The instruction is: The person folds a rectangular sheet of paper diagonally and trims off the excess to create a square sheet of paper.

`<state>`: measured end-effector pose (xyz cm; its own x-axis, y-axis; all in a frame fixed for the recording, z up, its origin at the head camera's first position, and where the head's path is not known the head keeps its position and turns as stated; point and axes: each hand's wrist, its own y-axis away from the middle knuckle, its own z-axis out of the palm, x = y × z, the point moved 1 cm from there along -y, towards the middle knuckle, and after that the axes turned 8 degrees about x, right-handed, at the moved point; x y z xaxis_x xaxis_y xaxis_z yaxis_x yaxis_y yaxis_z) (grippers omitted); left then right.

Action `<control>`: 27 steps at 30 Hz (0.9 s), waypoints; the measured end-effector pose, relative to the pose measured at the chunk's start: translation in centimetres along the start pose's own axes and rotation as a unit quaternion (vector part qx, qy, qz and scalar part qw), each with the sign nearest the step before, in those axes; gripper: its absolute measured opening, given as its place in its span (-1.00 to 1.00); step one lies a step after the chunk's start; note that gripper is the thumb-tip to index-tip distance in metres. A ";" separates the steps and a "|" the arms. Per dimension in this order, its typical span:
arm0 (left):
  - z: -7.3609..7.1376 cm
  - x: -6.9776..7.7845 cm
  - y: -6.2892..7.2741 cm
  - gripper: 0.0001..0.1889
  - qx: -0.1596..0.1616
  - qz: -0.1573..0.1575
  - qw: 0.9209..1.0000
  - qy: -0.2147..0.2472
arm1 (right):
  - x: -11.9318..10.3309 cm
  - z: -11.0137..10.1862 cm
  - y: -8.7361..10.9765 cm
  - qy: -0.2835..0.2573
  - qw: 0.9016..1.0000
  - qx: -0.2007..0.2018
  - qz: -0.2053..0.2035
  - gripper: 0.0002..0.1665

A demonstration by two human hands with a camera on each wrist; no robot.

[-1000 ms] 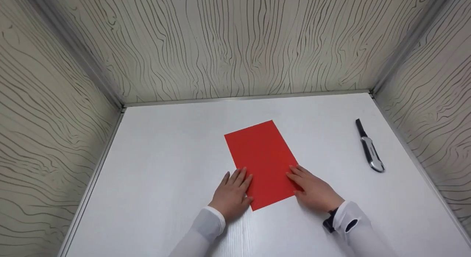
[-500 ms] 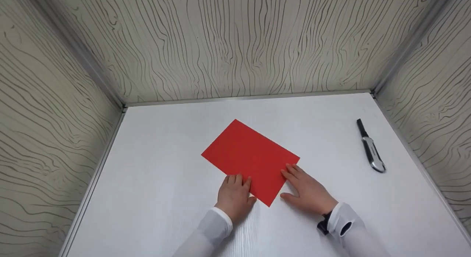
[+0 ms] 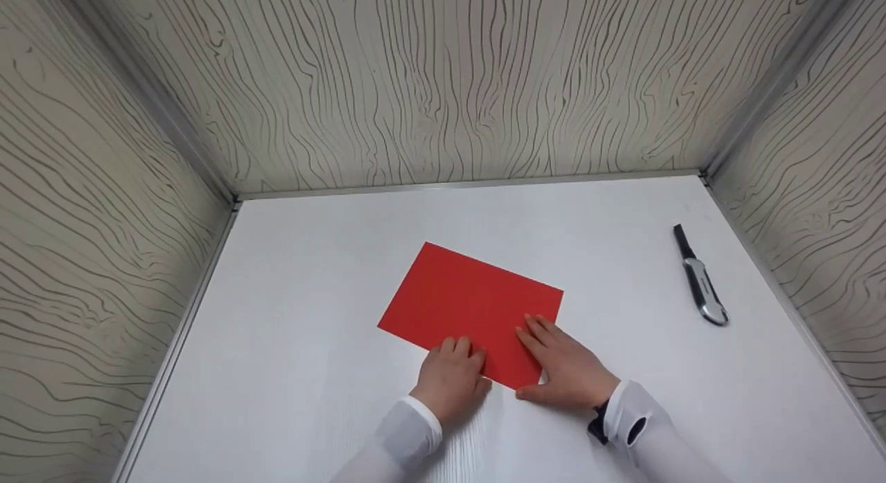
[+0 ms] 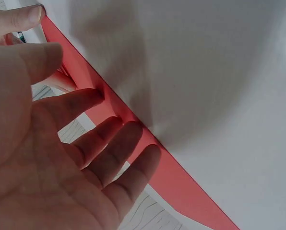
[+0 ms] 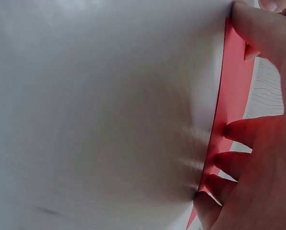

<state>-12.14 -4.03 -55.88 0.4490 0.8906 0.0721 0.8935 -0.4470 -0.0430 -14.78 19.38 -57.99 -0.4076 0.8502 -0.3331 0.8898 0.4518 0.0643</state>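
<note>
A red sheet of paper (image 3: 471,296) lies flat and slanted on the white table, its longer side running left to right. My left hand (image 3: 451,383) touches the sheet's near edge with its fingertips, the fingers loosely bent. In the left wrist view those fingertips meet the red paper (image 4: 181,191) from above, and the thumb stays apart from it. My right hand (image 3: 571,369) rests spread over the right edge, its thumb at the near corner. The right wrist view shows several fingertips pressing on the paper (image 5: 234,86).
A utility knife (image 3: 702,282) with a grey and black handle lies at the right of the white table (image 3: 291,275). Wood-grain panels (image 3: 443,81) with metal rails enclose the table at the back and both sides.
The red paper has turned anticlockwise from upright to lying sideways, and lately moved slightly nearer. The left hand shifted a little right and nearer, the right hand a little left.
</note>
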 end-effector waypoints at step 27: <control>1.0 -3.5 2.0 -0.03 -0.017 -0.079 0.994 0.067 | 1.2 -0.1 1.7 -0.032 0.999 -0.001 -0.017 0.24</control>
<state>-11.92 -7.98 -57.18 0.2983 0.9314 0.2084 0.9515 -0.3075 0.0125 -13.75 21.25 -58.22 -0.4238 0.8156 -0.3939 0.8754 0.4805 0.0530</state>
